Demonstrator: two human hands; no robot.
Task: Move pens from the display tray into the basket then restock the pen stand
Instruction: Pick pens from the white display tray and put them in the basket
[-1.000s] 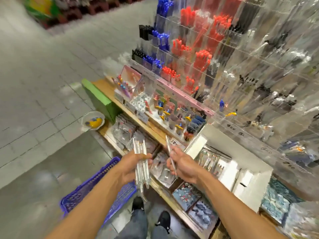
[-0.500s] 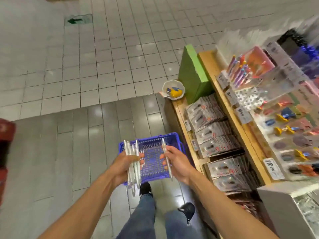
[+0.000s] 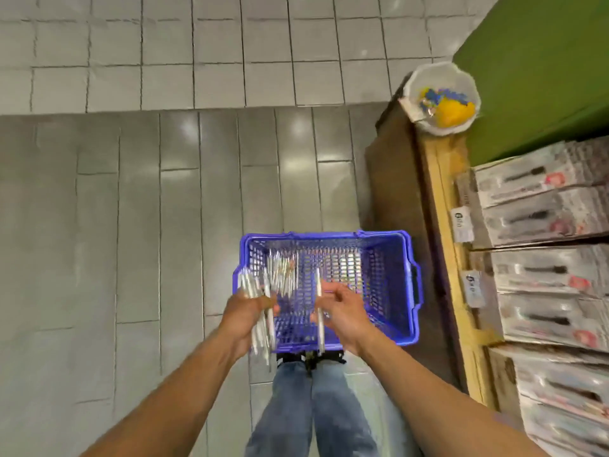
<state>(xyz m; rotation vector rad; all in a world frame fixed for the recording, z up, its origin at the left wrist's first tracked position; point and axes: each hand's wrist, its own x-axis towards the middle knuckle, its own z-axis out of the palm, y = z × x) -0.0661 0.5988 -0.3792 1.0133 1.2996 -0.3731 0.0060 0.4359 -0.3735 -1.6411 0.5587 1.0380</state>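
A blue plastic basket (image 3: 392, 258) stands on the floor in front of my feet. My left hand (image 3: 245, 313) grips a bundle of several white pens (image 3: 260, 321) over the basket's left rim. Just to its right, my right hand (image 3: 342, 311) pinches a single white pen (image 3: 319, 311), held upright over the basket's near half. Several more white pens (image 3: 283, 273) lie inside the basket at its far left. The display tray and the pen stand are out of view.
A wooden shelf edge (image 3: 445, 206) runs along the right, with rows of packaged items (image 3: 540, 275) on it. A white bowl (image 3: 441, 97) with yellow and blue contents sits at the shelf's far end beside a green block (image 3: 534, 70). Grey tiled floor lies to the left.
My view has dropped from the pen display to the basket. Both hands carried their pens down and now hover over the basket.
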